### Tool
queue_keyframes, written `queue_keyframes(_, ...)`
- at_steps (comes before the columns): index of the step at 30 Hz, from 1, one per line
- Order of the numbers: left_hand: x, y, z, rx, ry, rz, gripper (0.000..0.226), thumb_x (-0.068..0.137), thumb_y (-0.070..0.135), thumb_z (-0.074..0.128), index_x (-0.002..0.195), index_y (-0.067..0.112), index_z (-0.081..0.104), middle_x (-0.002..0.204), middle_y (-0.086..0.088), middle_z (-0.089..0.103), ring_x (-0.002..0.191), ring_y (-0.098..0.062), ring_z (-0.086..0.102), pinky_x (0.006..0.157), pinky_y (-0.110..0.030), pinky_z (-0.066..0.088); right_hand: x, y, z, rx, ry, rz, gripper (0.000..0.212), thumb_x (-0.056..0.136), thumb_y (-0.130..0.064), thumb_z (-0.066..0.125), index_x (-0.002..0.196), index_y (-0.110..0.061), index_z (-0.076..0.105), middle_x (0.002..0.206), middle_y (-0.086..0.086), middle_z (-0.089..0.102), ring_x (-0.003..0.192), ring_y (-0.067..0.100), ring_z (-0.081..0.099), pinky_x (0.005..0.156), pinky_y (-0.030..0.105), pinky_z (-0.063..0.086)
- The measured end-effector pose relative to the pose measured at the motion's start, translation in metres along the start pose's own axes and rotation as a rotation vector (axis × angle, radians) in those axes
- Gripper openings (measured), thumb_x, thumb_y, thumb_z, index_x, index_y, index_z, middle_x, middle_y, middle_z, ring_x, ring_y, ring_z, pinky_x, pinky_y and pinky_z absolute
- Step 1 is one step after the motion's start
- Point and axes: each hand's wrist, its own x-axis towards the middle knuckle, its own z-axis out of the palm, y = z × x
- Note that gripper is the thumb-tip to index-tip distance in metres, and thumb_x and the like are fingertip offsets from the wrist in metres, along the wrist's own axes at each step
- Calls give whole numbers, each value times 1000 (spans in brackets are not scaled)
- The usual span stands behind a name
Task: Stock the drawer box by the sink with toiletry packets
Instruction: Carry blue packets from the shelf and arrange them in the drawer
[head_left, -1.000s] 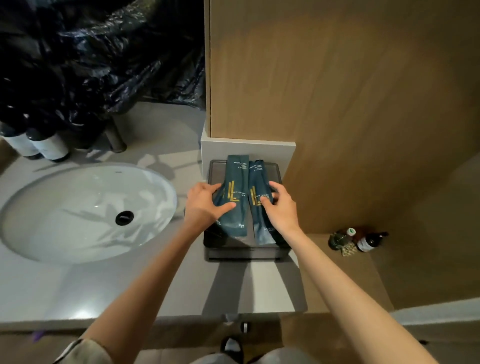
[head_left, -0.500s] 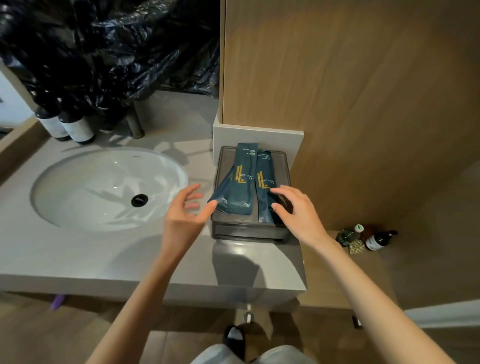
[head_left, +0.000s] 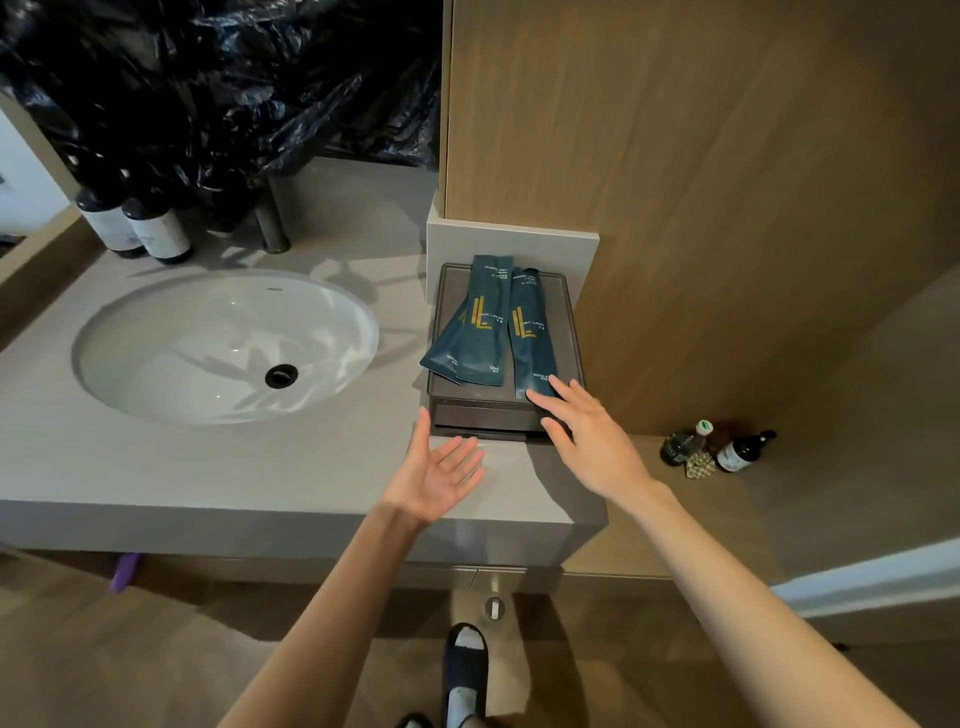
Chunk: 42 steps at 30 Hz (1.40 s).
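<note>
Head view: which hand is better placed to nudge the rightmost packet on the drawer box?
Right, probably. The right hand has straight fingers at the lower end of the rightmost packet on the drawer box; the left hand is palm-up over the counter, clear of it.

A: Where are the teal packets (head_left: 480, 332) seen?
B: They are laid on top of the drawer box (head_left: 488, 418), beside the sink (head_left: 223, 343) on the bench (head_left: 260, 467).
A: And the hands?
B: The rightmost packet (head_left: 530, 338) is touched at its near end by the right hand (head_left: 587, 441); the left hand (head_left: 441, 478) is held flat, palm up, before the box.
</note>
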Motion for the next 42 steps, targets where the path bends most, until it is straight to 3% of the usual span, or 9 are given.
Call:
queue_keyframes(5,2,0,6,21,-54,-10,94,77,69,54,145,12,24,136,-14,52,125,-28,51,105,-45,42,2,0,-3,-68,-35,6,42,102,-37,35,144,-39,37,159,-8,22,149,18,13,116,37,24)
queue_keyframes(9,1,3,12,54,-75,7,91,80,68,50,146,12,23,137,-12,52,128,-28,48,105,-47,42,3,0,-5,-87,-70,13,44,101,-42,35,145,-41,35,160,-9,19,149,17,11,116,37,25)
queue_keyframes(13,4,8,18,52,-53,63,89,83,66,47,146,7,26,149,-12,39,135,-26,41,107,-43,40,4,-3,-7,-104,-86,22,45,101,-45,35,145,-42,33,160,-10,18,150,16,10,115,38,28)
queue_keyframes(16,7,7,21,87,-21,79,91,79,69,50,145,9,32,147,-10,42,129,-24,47,98,-41,48,4,-3,-8,-110,-87,16,45,101,-44,35,146,-41,33,160,-9,18,149,17,10,114,38,30)
queue_keyframes(20,5,0,21,160,16,114,92,82,70,45,148,10,24,149,-7,39,123,-21,52,99,-44,48,4,-3,-6,-125,-88,22,46,100,-45,35,146,-42,32,160,-10,16,150,17,10,113,39,31)
queue_keyframes(25,-6,-5,20,260,33,118,93,80,73,43,145,9,28,148,-9,41,119,-19,56,91,-39,53,5,-4,-6,-122,-98,29,46,100,-47,31,146,-42,32,160,-9,16,150,18,9,112,40,34)
queue_keyframes(30,-26,-16,6,421,8,114,98,74,79,44,151,26,13,149,-12,37,113,-17,60,92,-36,54,8,-5,-8,-70,-137,58,46,102,-49,21,146,-43,32,160,-11,16,150,16,6,112,40,32)
queue_keyframes(37,-52,-32,-8,566,97,93,58,88,61,43,139,34,34,133,-6,57,106,-18,65,101,-32,41,8,-9,-8,-70,-128,69,46,102,-47,22,146,-41,32,161,-9,16,150,17,6,113,42,30)
queue_keyframes(42,-69,-34,-11,582,150,20,45,88,56,49,124,30,44,123,-3,63,103,-21,67,66,-21,50,8,-8,-5,-79,-106,64,44,103,-43,27,146,-39,33,160,-7,17,150,20,8,113,44,31)
